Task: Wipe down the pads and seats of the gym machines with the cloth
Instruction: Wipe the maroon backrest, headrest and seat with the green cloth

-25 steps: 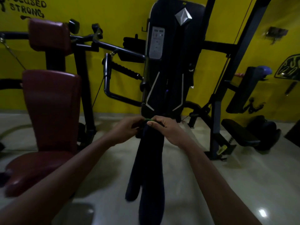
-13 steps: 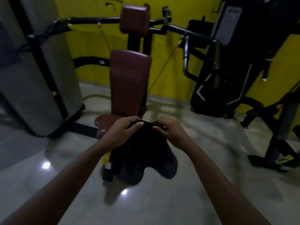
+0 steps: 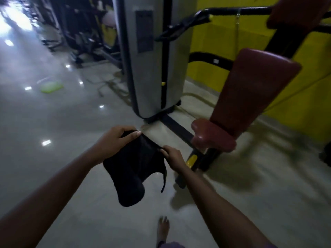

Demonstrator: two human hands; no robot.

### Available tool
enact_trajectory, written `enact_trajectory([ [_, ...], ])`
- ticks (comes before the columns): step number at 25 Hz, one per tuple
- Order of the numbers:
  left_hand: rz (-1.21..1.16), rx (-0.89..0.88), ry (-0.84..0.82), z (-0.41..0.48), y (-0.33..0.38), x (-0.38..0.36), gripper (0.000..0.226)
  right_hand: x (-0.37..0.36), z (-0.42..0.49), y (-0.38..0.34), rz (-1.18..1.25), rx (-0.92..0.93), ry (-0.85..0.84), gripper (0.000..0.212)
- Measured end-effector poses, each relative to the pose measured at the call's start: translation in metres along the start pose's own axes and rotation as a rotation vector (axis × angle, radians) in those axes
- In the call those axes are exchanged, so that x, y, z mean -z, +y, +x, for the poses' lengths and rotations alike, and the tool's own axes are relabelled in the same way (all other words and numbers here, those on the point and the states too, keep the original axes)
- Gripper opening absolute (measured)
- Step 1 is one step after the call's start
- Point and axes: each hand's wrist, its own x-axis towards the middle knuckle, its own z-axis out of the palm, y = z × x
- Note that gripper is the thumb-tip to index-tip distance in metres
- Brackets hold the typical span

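Note:
A dark cloth hangs in front of me, folded over, its lower end drooping toward the floor. My left hand pinches its upper left corner and my right hand pinches its upper right edge. To the right stands a gym machine with a maroon seat, a tall maroon back pad and a maroon head pad at the top right. The cloth is to the left of the seat and apart from it.
A grey weight-stack housing stands behind the hands, with black bars and a yellow wall beyond. More dark machines line the far left. A green flat object lies on the glossy floor. My bare foot is below.
My view has swung left, from the black machine to the maroon seat and grey housing. The long hanging cloth has been gathered shorter between both hands.

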Motion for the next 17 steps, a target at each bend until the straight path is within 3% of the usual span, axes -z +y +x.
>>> enact_trajectory([
  [2, 0.094, 0.095, 0.063, 0.007, -0.035, 0.015, 0.017, -0.006, 0.041, -0.01, 0.062, 0.009, -0.038, 0.029],
  [4, 0.225, 0.188, -0.021, 0.02, -0.065, 0.025, 0.015, -0.003, 0.077, -0.02, 0.086, 0.032, -0.04, 0.025],
  [5, 0.318, 0.212, -0.12, 0.03, -0.079, 0.028, 0.025, 0.002, 0.097, -0.026, 0.081, 0.055, -0.044, 0.024],
  [7, 0.493, 0.21, -0.376, 0.051, -0.104, 0.031, 0.071, 0.015, 0.134, -0.035, 0.033, 0.115, -0.078, 0.026],
  [10, 0.573, 0.189, -0.582, 0.077, -0.125, 0.019, 0.084, 0.028, 0.179, -0.039, 0.013, 0.13, -0.157, 0.022],
  [14, 0.508, 0.309, -0.614, 0.123, -0.138, 0.01, 0.087, 0.034, 0.224, -0.039, 0.041, 0.128, -0.176, 0.028],
  [17, 0.154, 0.497, -0.44, 0.162, -0.145, 0.018, 0.101, 0.049, 0.251, -0.044, 0.098, 0.103, -0.148, 0.024],
])
